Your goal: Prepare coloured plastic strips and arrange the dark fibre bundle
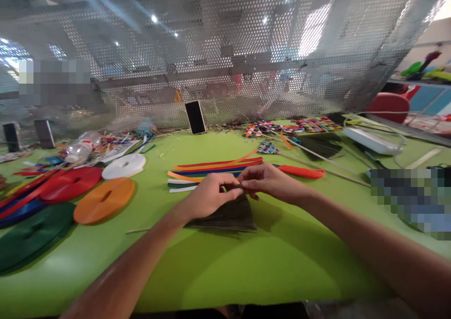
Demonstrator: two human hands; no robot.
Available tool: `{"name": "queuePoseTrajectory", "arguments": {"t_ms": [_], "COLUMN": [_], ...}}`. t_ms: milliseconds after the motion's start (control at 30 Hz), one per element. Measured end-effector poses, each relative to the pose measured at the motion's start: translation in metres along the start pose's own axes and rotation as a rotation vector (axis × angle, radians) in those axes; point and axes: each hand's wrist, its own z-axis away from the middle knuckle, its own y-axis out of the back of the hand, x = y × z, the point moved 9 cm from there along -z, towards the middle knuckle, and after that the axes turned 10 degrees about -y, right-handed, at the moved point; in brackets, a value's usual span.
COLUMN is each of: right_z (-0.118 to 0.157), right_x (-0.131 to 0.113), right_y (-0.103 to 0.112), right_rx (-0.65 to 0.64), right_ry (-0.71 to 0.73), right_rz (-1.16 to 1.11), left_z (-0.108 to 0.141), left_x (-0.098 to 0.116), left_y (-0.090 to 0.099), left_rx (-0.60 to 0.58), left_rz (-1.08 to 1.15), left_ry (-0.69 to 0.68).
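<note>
Both forearms reach over the green tabletop (246,272)'s near edge. Left hand (207,198) and right hand (271,182), fingers closed, pinch the dark fan-shaped fibre bundle (229,215)'s narrow end; binding appears underway. Coloured flat strips (214,169) lie just beyond.

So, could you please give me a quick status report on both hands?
Left hand and right hand pinching dark broom bundle at its top. Colored strips just behind.

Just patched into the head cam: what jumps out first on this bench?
Both hands meet at the centre: left hand and right hand pinch the top of a dark fan-shaped bundle of thin sticks lying on the green table. Coloured strips lie just behind; tape rolls sit far left.
</note>
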Motion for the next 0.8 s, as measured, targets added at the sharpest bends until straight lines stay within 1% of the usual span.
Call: {"name": "queuePoseTrajectory", "arguments": {"t_ms": [67,167,333,467,800], "right_z": [-0.001,-0.001,-0.001,-0.001,0.001], "right_x": [0.006,0.010,0.014,0.013,0.006], "right_y": [-0.001,-0.003,-0.006,-0.010,-0.011], "right_rx": [-0.059,-0.106,-0.147,-0.168,-0.092], "right_ry": [-0.041,-0.074,-0.092,-0.066,-0.026], "right_rz": [-0.084,-0.177,-0.216,-0.185,0.016], "left_z": [0.001,0.002,0.003,0.003,0.003], "left_x": [0.003,0.006,0.008,0.008,0.001], "left_y": [-0.001,-0.002,-0.005,-0.004,-0.004], "left_rx": [-0.015,-0.023,-0.039,-0.023,0.032], "left_rz": [0.022,0.034,0.057,0.060,0.036], "left_ry": [-0.010,-0.020,-0.024,-0.011,0.036]}}
